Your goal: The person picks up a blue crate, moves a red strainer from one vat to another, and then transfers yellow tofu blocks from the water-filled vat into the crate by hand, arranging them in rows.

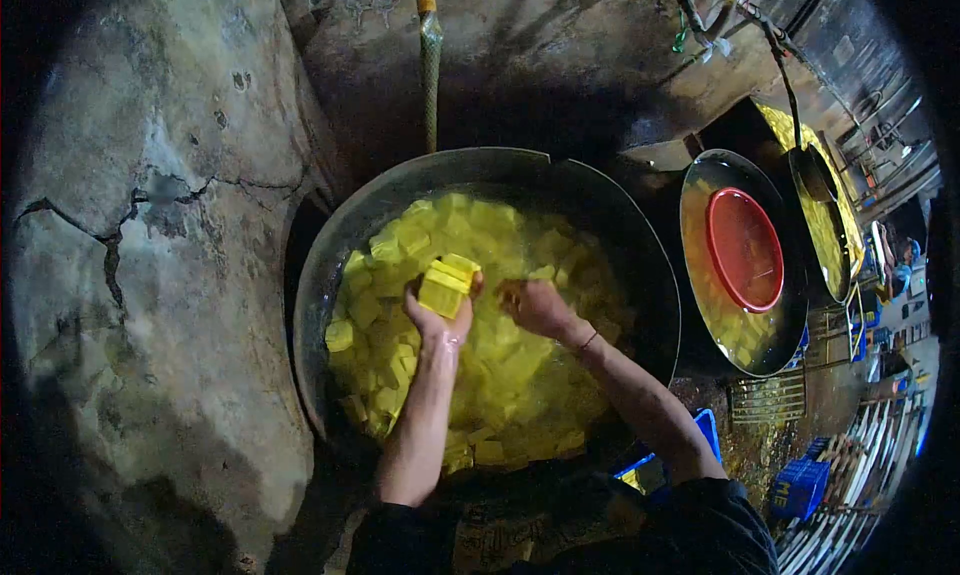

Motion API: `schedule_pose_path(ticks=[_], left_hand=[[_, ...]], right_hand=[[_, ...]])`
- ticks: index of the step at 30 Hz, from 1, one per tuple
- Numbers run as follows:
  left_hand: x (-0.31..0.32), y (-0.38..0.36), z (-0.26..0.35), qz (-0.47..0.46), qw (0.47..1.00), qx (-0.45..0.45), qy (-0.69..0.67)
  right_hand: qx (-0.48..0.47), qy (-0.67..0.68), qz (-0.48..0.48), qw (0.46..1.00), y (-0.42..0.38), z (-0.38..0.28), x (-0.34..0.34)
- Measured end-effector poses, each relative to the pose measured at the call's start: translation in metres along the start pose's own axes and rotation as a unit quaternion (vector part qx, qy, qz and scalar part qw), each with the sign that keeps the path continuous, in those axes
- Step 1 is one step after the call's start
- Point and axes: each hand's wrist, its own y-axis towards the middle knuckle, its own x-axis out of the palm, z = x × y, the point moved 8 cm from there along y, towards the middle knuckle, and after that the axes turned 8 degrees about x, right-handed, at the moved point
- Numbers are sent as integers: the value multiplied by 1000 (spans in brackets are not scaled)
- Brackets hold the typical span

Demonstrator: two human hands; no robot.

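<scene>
A big round metal pan holds many yellow blocks floating in yellowish liquid. My left hand is raised just above the surface and grips a small stack of the yellow blocks. My right hand is beside it, palm down, fingers curled among the blocks in the pan; I cannot see whether it holds one. A thin band circles my right wrist.
A cracked concrete wall rises at the left. A braided hose hangs behind the pan. To the right stand a second pan of yellow liquid with a red bowl, a long ladle, blue crates and a wire rack.
</scene>
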Motion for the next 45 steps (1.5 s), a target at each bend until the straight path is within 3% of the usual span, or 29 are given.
schedule_pose_path(ticks=[2, 3, 5, 6, 8, 9, 12, 13, 15, 18, 19, 20, 21, 24, 27, 28, 30, 31, 32, 34, 39, 40, 41, 42, 44, 45], left_hand=[[1, 9, 23, 36, 998, 19, -54], [5, 14, 33, 17, 998, 34, -41], [8, 21, 45, -7, 998, 38, -48], [7, 21, 52, -3, 998, 43, -48], [18, 19, 72, -53, 995, 83, -29], [16, 18, 78, -27, 995, 86, -42], [20, 11, 96, -22, 994, 94, -47], [13, 17, 98, -19, 994, 91, -55], [-4, 25, 99, 2, 993, 102, -60], [-15, 28, 99, 21, 992, 107, -62], [-17, 26, 97, 23, 993, 99, -59], [-12, 21, 95, 20, 993, 101, -58], [-9, 13, 93, 40, 992, 108, -48], [-11, 10, 95, 30, 993, 110, -23], [-28, 14, 91, 23, 994, 90, -60], [-29, 13, 91, 17, 993, 94, -64], [-35, 12, 88, 33, 992, 98, -66], [-31, 12, 86, 3, 994, 94, -54], [-23, 9, 85, -27, 995, 90, -41], [-29, 5, 79, 49, 993, 87, -68], [-18, -6, 76, 6, 996, 79, -34], [-18, -8, 77, 6, 996, 82, -32], [-18, -11, 78, 6, 996, 82, -21], [-19, -14, 78, 7, 997, 80, -11], [-23, -22, 73, 26, 996, 61, 53], [-27, -25, 69, 46, 991, 47, 117]], right_hand=[[61, -253, -225, 939, -20, 14, 54], [61, -251, -227, 939, -30, 29, 73], [-144, -382, -102, 907, -36, 62, 117], [-149, -379, -105, 907, -33, 84, 132], [-236, -202, -22, 950, -31, 88, 127], [-266, -141, 3, 954, -31, 86, 118], [-252, -100, -76, 960, -12, 68, 92], [-113, -22, -120, 986, 7, 44, 68], [129, 129, -220, 958, 28, 23, 54], [113, 78, -182, 974, 58, 5, 67], [171, 154, -209, 950, 55, 0, 78], [167, 154, -209, 951, 57, 8, 105], [50, -81, -121, 988, 64, 20, 134], [46, 37, -114, 992, 68, 15, 139], [-76, -22, -34, 996, 55, 5, 141], [-194, -152, 49, 968, 48, 21, 156], [-308, -280, 138, 899, 38, -3, 142], [-183, -183, -34, 965, 52, 15, 147], [-48, -75, -202, 975, 54, 33, 155], [-67, -101, -209, 970, 53, 23, 143], [-121, -176, -267, 940, 20, 22, 150], [-96, 154, -254, 950, 11, 13, 127], [-62, 467, -216, 855, 5, 7, 98], [-63, 466, -212, 857, -2, -9, 79], [27, 222, -207, 952, -12, -36, 36], [30, 221, -202, 954, -17, -46, 16]])
